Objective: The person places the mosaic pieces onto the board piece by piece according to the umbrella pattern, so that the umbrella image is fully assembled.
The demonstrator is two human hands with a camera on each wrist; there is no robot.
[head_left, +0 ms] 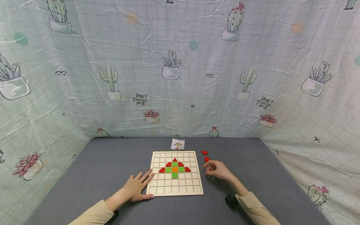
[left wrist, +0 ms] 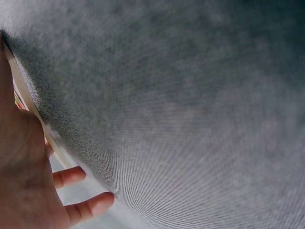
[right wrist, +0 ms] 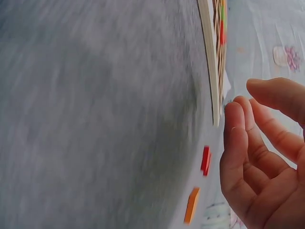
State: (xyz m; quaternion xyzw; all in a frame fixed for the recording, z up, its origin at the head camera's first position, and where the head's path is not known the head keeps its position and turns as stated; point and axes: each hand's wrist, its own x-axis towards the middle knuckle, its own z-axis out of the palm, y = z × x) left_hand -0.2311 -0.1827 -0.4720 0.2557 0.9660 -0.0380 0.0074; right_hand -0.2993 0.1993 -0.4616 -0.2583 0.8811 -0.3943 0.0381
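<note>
A square wooden grid board (head_left: 180, 189) lies on the table, with red, green and orange pieces set in its cells; an orange square (head_left: 175, 169) is at the middle of the pattern. My left hand (head_left: 136, 187) rests spread at the board's left edge, two fingertips over its rim and the thumb at the near corner. Just off the board's right side is my right hand (head_left: 218, 169), fingers loosely bent and nothing between thumb and fingertips. Beyond its fingertips lie two red pieces (head_left: 204, 152). In the right wrist view an orange piece (right wrist: 191, 205) also shows near red ones (right wrist: 206, 160).
A small printed pattern card (head_left: 177, 144) lies behind the board, towards the back edge of the dark grey table (head_left: 118, 159). Cloth with cactus drawings (head_left: 191, 78) hangs around the back and sides. A black band (head_left: 232, 200) is at the right wrist.
</note>
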